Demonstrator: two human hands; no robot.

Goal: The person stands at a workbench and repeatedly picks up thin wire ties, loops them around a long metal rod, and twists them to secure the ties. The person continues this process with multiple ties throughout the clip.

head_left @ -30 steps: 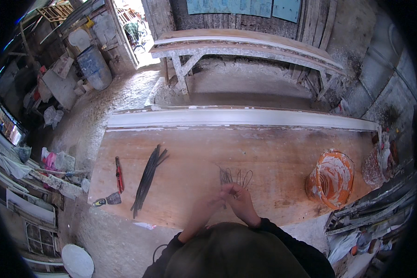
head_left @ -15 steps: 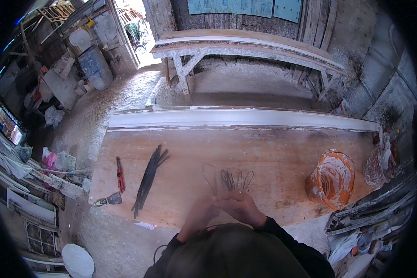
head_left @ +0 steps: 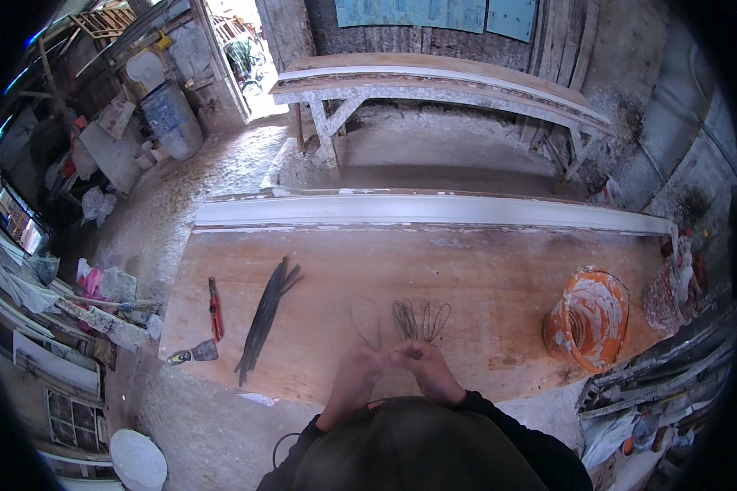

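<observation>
My left hand [head_left: 355, 378] and my right hand [head_left: 431, 373] meet at the near edge of the wooden tabletop [head_left: 483, 286], fingers closed and fingertips together. A thin wire [head_left: 377, 334], blurred, rises from between the fingertips in a loose loop. Just beyond the right fingers, several bent wire loops [head_left: 419, 321] form a small fanned cluster; whether the right hand touches them I cannot tell. Left of my hands lies a bundle of dark, thin strips [head_left: 264, 319]. Farther left are a red-handled tool [head_left: 214, 308] and a putty knife [head_left: 193, 353].
An orange bucket [head_left: 585, 319] smeared with white stands on the table's right, beside another stained container [head_left: 667, 299]. A long white moulding [head_left: 434, 211] runs along the far edge. Behind stands a bench [head_left: 442, 92]; a blue barrel [head_left: 172, 121] is at the far left.
The blurred wire loop has shifted slightly left, and the fingertips have drawn a little closer together. The whole view has shifted slightly; the things on the table stay put.
</observation>
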